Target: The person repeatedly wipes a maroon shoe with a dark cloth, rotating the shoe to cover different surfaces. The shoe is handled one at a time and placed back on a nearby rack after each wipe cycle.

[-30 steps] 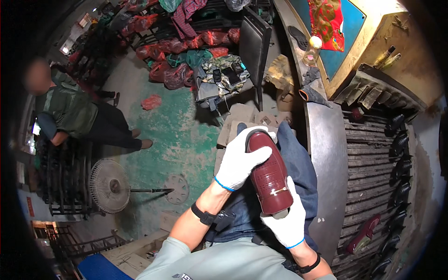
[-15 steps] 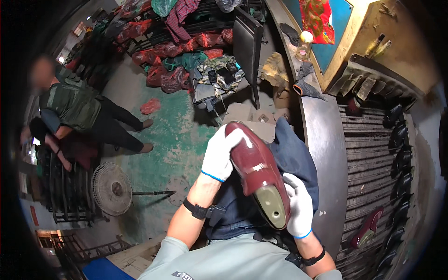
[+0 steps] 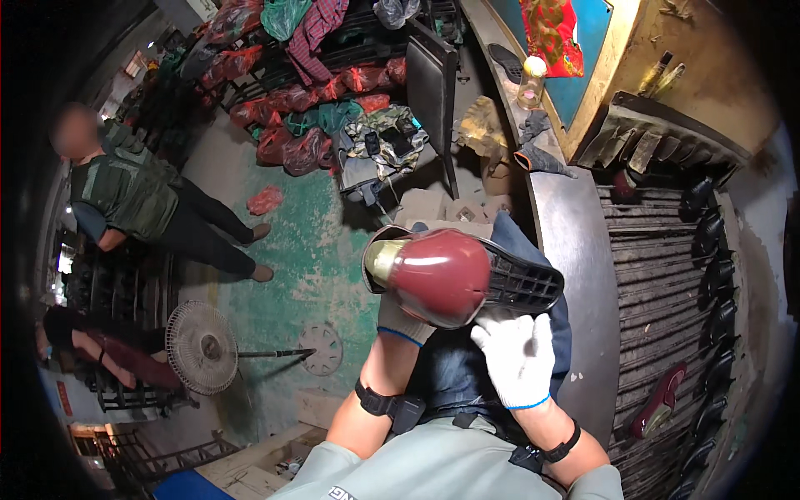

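A glossy burgundy shoe [image 3: 442, 279] is tilted across my lap, its rounded toe toward me. An olive shoe last [image 3: 382, 262] shows at its left end. My left hand [image 3: 405, 323], in a white glove, is closed round the shoe from beneath; most of its fingers are hidden. Just right of the shoe a black shoe sole [image 3: 525, 282] shows its gridded face, partly covered by the toe. My right hand [image 3: 518, 357], also white-gloved, has its bent fingers at the sole's lower edge, closed on it; the fingertips are partly hidden.
A metal-topped ledge [image 3: 575, 242] runs along my right, beside a slatted rack [image 3: 646, 308] with another burgundy shoe [image 3: 660, 400] and several black shoe parts. A standing fan [image 3: 202, 347] and a person [image 3: 137, 196] are at left. Ahead stands a chair [image 3: 429, 100].
The shoe has turned from lengthwise to crosswise, toe toward me. The black sole has come into view. My left hand has gone beneath the shoe; the person at left has straightened up.
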`<state>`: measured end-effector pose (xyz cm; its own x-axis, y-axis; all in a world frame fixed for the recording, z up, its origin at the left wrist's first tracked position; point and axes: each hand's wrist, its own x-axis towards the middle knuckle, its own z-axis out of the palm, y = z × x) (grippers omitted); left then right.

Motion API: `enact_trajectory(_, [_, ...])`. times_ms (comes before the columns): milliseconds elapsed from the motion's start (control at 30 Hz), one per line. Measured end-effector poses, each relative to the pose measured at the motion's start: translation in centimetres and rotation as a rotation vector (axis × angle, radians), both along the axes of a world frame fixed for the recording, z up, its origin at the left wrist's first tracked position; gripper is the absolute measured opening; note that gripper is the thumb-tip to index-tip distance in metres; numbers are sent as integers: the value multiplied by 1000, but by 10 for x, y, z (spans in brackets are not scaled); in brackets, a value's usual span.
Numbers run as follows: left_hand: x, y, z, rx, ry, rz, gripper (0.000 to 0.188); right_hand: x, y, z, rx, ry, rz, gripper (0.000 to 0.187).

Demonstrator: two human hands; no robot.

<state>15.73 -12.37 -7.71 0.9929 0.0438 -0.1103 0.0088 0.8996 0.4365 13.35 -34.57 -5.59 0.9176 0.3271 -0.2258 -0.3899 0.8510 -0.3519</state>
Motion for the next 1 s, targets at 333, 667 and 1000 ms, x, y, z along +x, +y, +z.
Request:
enact_trajectory(333, [14, -43, -54, 398, 140, -42, 52, 57, 10, 69, -287, -497, -444, 94])
enact_trajectory(667, [6, -55, 71, 770, 112, 454, 82, 68, 19, 31, -844, -714, -377, 91])
enact_trajectory(1000, [26, -69, 86, 1277, -89, 655, 39, 68, 17, 41, -1027, -768, -395, 71])
